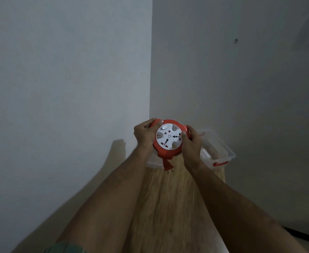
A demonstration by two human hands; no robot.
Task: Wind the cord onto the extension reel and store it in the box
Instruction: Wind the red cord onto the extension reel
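Observation:
A round extension reel (pixel 169 138) with an orange rim and a white socket face is held up in the air in front of me, its face towards me. My left hand (pixel 144 134) grips its left rim, thumb on the top edge. My right hand (pixel 191 143) grips the right rim, thumb on the white face. An orange plug (pixel 168 164) hangs from the reel's lower edge. Behind the reel a clear plastic box (pixel 221 149) with an orange latch sits at the far end of the wooden table (pixel 170 207). No loose cord shows.
The narrow table stands in a corner between two pale walls, left and right. A clear lid or box part (pixel 152 162) lies at the far left of the table, partly hidden by my left arm.

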